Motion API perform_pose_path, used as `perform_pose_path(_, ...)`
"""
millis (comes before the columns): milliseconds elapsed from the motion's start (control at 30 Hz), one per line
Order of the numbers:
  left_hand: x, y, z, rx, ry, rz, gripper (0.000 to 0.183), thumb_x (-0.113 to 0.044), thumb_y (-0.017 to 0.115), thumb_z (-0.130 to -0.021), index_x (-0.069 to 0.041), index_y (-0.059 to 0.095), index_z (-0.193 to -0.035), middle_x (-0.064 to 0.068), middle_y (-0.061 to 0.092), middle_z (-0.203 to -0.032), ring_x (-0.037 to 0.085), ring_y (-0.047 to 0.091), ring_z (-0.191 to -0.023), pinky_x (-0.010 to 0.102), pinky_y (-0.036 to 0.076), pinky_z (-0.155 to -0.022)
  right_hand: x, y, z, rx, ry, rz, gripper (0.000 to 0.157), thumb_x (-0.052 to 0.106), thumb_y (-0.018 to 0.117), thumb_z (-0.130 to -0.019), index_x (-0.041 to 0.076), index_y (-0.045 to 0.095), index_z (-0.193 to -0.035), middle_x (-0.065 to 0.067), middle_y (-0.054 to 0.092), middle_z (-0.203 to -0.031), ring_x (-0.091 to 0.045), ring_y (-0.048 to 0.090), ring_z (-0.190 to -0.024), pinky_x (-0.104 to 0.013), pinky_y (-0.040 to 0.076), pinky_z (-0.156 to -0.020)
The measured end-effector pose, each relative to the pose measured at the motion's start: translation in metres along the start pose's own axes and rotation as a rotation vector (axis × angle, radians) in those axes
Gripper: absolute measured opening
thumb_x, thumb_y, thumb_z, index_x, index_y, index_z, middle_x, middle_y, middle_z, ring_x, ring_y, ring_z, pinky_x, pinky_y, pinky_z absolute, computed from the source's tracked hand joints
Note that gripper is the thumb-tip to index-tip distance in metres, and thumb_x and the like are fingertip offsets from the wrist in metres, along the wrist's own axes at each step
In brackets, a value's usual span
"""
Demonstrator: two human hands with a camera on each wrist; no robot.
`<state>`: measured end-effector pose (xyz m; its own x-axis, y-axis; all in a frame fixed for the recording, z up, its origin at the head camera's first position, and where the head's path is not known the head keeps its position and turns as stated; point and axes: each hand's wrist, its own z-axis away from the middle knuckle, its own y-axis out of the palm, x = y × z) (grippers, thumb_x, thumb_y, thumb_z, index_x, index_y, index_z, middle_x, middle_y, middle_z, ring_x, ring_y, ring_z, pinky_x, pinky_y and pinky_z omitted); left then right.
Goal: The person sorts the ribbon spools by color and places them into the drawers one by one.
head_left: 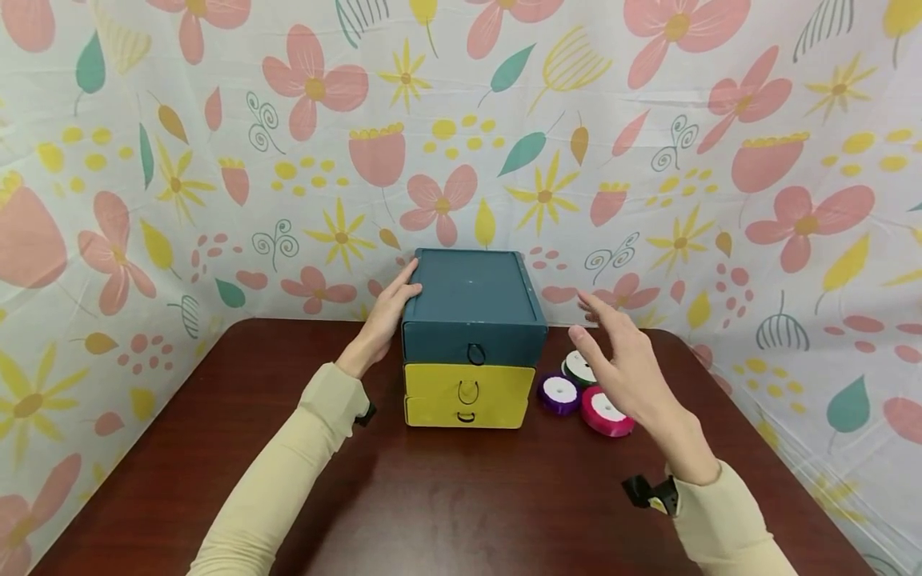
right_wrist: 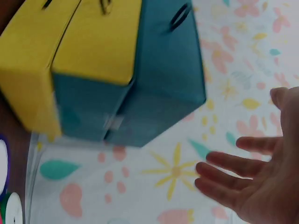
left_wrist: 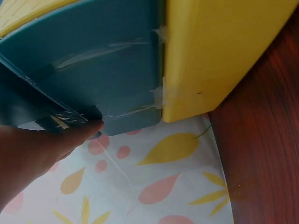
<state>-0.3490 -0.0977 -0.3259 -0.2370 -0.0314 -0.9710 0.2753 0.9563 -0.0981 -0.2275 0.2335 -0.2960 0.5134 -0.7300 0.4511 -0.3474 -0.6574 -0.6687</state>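
Observation:
A stack of drawer boxes stands at the table's middle: a dark blue drawer box (head_left: 471, 292) on top, yellow drawer fronts (head_left: 468, 394) below, each with a dark loop pull. My left hand (head_left: 385, 316) lies along the left side of the blue box, fingertips at its upper edge toward the back corner. In the left wrist view, the left hand (left_wrist: 51, 149) touches the blue box near its rear edge. Off the right side, my right hand (head_left: 630, 368) hovers in the air, fingers spread and holding nothing. The right wrist view shows that hand (right_wrist: 261, 172) apart from the boxes.
Right of the stack lie ribbon spools: a purple one (head_left: 559, 394), a pink one (head_left: 607, 413) and a green-edged one (head_left: 579, 367), partly behind the right hand. The dark red-brown table (head_left: 461, 496) meets a flower-patterned cloth (head_left: 446, 144) at the back.

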Motion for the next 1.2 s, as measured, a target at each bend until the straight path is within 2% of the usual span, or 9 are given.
perform_pose_path(133, 0.001, 0.001, 0.0, 0.017, 0.015, -0.018, 0.058, -0.033, 0.038, -0.103, -0.034, 0.014, -0.156, -0.011, 0.003, -0.163, 0.016, -0.001, -0.152, 0.05, 0.008, -0.121, 0.015, 0.011, 0.004, -0.115, -0.084, -0.095, 0.032, 0.015, 0.063, -0.093, 0.01, 0.062, -0.124, -0.004, 0.068, -0.097, -0.01, 0.062, -0.085, -0.019, 0.049, -0.076)
perform_pose_path(200, 0.002, 0.001, 0.0, 0.015, 0.018, -0.026, 0.058, -0.033, 0.037, -0.103, -0.033, 0.014, -0.156, -0.011, 0.003, -0.163, 0.017, -0.001, -0.152, 0.051, 0.008, -0.121, 0.021, 0.019, 0.006, -0.079, -0.089, -0.176, 0.021, 0.012, 0.062, -0.093, 0.008, 0.066, -0.113, -0.001, 0.066, -0.084, -0.006, 0.06, -0.073, -0.015, 0.049, -0.068)
perform_pose_path(300, 0.002, 0.002, 0.0, 0.004, 0.018, -0.039, 0.057, -0.036, 0.037, -0.103, -0.035, 0.015, -0.155, -0.013, 0.005, -0.163, 0.016, 0.001, -0.152, 0.051, 0.009, -0.121, 0.028, 0.033, 0.007, 0.074, -0.029, -0.314, 0.017, 0.017, 0.058, -0.096, 0.006, 0.067, -0.105, -0.002, 0.066, -0.08, -0.008, 0.061, -0.066, -0.022, 0.054, -0.065)
perform_pose_path(500, 0.003, 0.002, 0.001, -0.012, 0.031, -0.056, 0.057, -0.042, 0.039, -0.101, -0.039, 0.018, -0.154, -0.017, 0.008, -0.162, 0.014, 0.003, -0.152, 0.052, 0.011, -0.121, 0.034, 0.062, 0.0, 0.399, 0.188, -0.611, 0.039, 0.031, 0.048, -0.102, -0.005, 0.063, -0.107, -0.018, 0.065, -0.082, -0.024, 0.062, -0.061, -0.035, 0.058, -0.061)
perform_pose_path(633, 0.004, 0.0, 0.001, -0.009, 0.056, -0.076, 0.057, -0.044, 0.038, -0.101, -0.039, 0.018, -0.154, -0.016, 0.008, -0.162, 0.015, 0.003, -0.152, 0.053, 0.01, -0.121, 0.038, 0.077, -0.009, 0.534, 0.383, -0.813, 0.058, 0.043, 0.045, -0.101, -0.011, 0.059, -0.117, -0.009, 0.068, -0.078, -0.017, 0.063, -0.058, -0.031, 0.057, -0.06)
perform_pose_path(733, 0.004, 0.0, 0.001, -0.007, 0.066, -0.083, 0.057, -0.043, 0.038, -0.101, -0.038, 0.017, -0.154, -0.015, 0.008, -0.162, 0.015, 0.004, -0.152, 0.053, 0.01, -0.121, 0.04, 0.088, -0.014, 0.602, 0.488, -0.938, 0.063, 0.047, 0.044, -0.1, -0.011, 0.056, -0.121, -0.002, 0.068, -0.074, -0.013, 0.063, -0.056, -0.027, 0.056, -0.059)
perform_pose_path(833, 0.004, 0.0, -0.001, -0.009, 0.063, -0.085, 0.058, -0.042, 0.039, -0.101, -0.037, 0.018, -0.155, -0.015, 0.009, -0.162, 0.014, 0.004, -0.152, 0.052, 0.011, -0.121, 0.043, 0.096, -0.017, 0.622, 0.558, -1.046, 0.058, 0.047, 0.044, -0.1, -0.008, 0.057, -0.116, 0.0, 0.066, -0.071, -0.012, 0.061, -0.055, -0.025, 0.055, -0.06)
perform_pose_path(967, 0.004, 0.001, 0.0, -0.021, 0.058, -0.094, 0.059, -0.041, 0.04, -0.1, -0.035, 0.019, -0.155, -0.014, 0.011, -0.162, 0.014, 0.006, -0.152, 0.05, 0.011, -0.121, 0.046, 0.103, -0.018, 0.579, 0.598, -1.14, 0.045, 0.042, 0.047, -0.1, 0.0, 0.061, -0.102, 0.001, 0.063, -0.067, -0.011, 0.057, -0.053, -0.024, 0.052, -0.059)
perform_pose_path(1200, 0.003, 0.001, 0.0, -0.029, 0.07, -0.099, 0.059, -0.04, 0.04, -0.1, -0.033, 0.019, -0.155, -0.011, 0.012, -0.162, 0.016, 0.007, -0.152, 0.051, 0.012, -0.121, 0.05, 0.105, -0.017, 0.518, 0.604, -1.18, 0.036, 0.035, 0.048, -0.101, 0.003, 0.062, -0.092, 0.003, 0.059, -0.061, -0.01, 0.052, -0.052, -0.023, 0.048, -0.055)
